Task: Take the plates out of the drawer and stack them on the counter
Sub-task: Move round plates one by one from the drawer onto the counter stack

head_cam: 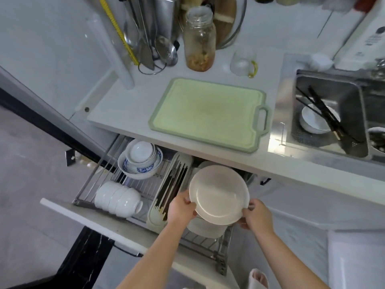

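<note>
A white plate point(218, 193) is held tilted above the open drawer point(98, 223), just below the counter's front edge. My left hand point(180, 210) grips its left rim and my right hand point(256, 215) grips its right rim. Under it more white plates point(205, 228) stand in the drawer's wire rack, mostly hidden by the lifted one. The white counter point(133, 105) runs above the drawer.
A green cutting board point(208, 113) lies on the counter. Behind it stand a glass jar point(199, 38), a glass mug point(243, 61) and a utensil holder point(152, 34). The sink point(329, 113) is at right. The drawer also holds stacked bowls point(140, 158), white bowls point(117, 198) and a chopstick tray point(170, 184).
</note>
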